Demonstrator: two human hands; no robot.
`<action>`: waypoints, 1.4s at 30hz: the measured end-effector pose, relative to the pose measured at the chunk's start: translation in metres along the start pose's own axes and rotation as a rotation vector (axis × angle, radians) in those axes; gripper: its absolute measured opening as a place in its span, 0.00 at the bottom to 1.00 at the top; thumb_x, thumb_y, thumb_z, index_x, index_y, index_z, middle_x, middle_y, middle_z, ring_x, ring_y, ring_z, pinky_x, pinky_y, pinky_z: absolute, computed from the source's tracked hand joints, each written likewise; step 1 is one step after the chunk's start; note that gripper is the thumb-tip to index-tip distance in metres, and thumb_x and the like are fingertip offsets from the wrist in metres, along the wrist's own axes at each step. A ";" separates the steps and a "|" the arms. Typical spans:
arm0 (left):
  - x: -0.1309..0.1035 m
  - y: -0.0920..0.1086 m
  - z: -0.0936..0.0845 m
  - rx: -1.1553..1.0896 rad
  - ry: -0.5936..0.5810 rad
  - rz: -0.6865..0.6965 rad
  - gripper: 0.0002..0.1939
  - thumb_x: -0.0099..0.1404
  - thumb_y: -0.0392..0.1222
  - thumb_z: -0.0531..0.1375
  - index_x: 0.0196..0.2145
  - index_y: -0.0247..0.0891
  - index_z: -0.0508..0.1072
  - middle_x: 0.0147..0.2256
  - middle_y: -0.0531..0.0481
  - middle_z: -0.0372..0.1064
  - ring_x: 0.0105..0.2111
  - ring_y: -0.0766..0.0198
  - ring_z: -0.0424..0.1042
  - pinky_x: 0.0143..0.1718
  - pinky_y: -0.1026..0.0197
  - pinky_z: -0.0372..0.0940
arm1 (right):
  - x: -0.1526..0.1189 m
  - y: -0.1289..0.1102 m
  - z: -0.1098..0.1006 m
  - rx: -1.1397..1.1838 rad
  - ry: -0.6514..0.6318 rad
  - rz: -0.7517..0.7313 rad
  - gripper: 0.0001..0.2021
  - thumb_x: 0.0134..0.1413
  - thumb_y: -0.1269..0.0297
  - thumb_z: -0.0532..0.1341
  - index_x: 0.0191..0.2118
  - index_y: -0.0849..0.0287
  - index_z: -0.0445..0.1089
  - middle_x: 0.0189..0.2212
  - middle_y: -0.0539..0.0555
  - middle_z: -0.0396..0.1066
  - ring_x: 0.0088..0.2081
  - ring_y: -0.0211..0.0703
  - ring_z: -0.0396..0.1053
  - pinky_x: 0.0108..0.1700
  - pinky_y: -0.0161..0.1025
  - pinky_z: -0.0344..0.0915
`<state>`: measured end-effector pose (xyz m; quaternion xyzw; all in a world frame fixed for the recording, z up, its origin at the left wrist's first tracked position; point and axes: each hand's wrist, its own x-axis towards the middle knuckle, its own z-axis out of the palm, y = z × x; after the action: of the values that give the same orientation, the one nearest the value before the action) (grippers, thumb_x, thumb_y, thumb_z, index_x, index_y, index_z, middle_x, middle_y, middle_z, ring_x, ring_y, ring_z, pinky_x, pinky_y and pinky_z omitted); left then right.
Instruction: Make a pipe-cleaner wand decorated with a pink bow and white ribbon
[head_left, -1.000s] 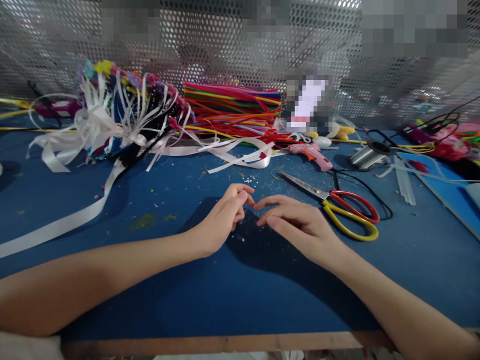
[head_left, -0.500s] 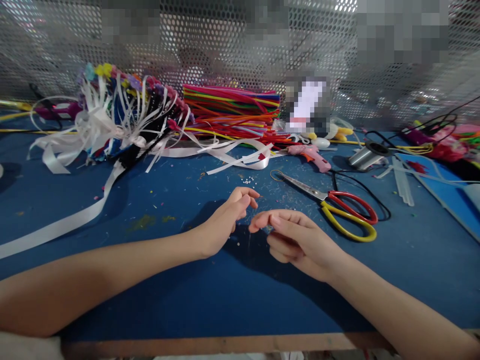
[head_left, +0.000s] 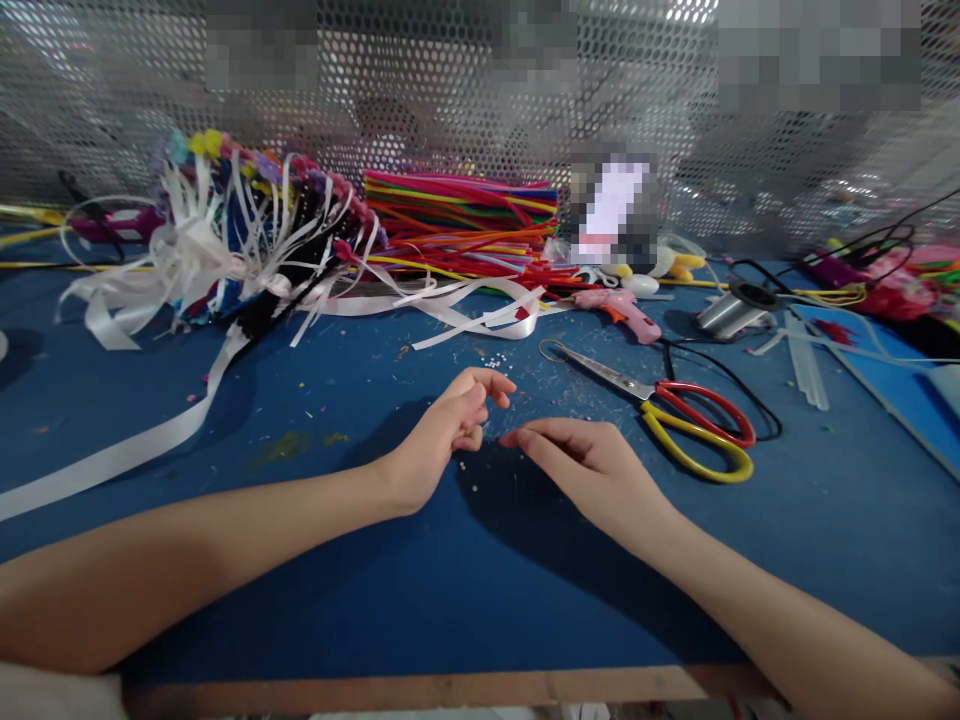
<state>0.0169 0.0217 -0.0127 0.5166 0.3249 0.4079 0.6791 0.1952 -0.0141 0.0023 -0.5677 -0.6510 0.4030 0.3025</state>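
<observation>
My left hand [head_left: 439, 430] hovers over the blue table with its fingers curled and the thumb pressed to them; whatever is in it, if anything, cannot be made out. Close by on the right, my right hand [head_left: 600, 470] pinches thumb and forefinger together, the tips pointing at the left hand. Anything between those tips is too small to name. Small white beads [head_left: 495, 362] lie just beyond the left hand, with a few loose specks below the fingers. Scissors [head_left: 649, 395] with one red and one yellow handle rest to the right of my right hand.
White ribbons and flowered pieces [head_left: 225, 230] are heaped at the back left. Beside them lie bundled coloured pipe cleaners [head_left: 465, 220]. A pink glue gun [head_left: 622, 310], a wire spool [head_left: 735, 312] and clear glue sticks [head_left: 806, 365] are on the right. A perforated metal panel [head_left: 450, 110] rises behind.
My right hand has turned knuckles-up and its thumb and forefinger have come together at a point. My left hand has shifted slightly left, its lower fingers curling in.
</observation>
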 end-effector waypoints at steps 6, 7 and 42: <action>-0.006 0.009 0.003 -0.130 -0.025 0.096 0.16 0.63 0.53 0.57 0.40 0.37 0.68 0.34 0.50 0.57 0.26 0.67 0.48 0.26 0.63 0.50 | 0.002 0.004 -0.002 -0.101 0.081 -0.016 0.17 0.61 0.56 0.57 0.38 0.59 0.81 0.24 0.52 0.73 0.25 0.37 0.64 0.27 0.35 0.57; -0.008 0.011 0.004 -0.154 -0.026 0.125 0.15 0.63 0.52 0.57 0.39 0.37 0.68 0.33 0.50 0.57 0.26 0.67 0.49 0.27 0.63 0.52 | 0.001 0.004 -0.001 -0.050 0.009 0.008 0.17 0.60 0.55 0.57 0.39 0.59 0.81 0.23 0.51 0.71 0.23 0.36 0.61 0.25 0.34 0.55; -0.001 -0.005 0.005 0.017 0.031 0.015 0.17 0.73 0.52 0.48 0.39 0.38 0.68 0.39 0.47 0.67 0.38 0.62 0.70 0.41 0.58 0.68 | -0.001 0.001 -0.003 0.138 0.110 -0.028 0.10 0.52 0.55 0.67 0.37 0.53 0.83 0.24 0.51 0.76 0.21 0.34 0.64 0.23 0.33 0.60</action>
<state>0.0222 0.0178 -0.0159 0.5183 0.3350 0.4182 0.6665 0.1979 -0.0143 0.0029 -0.5576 -0.6121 0.4109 0.3817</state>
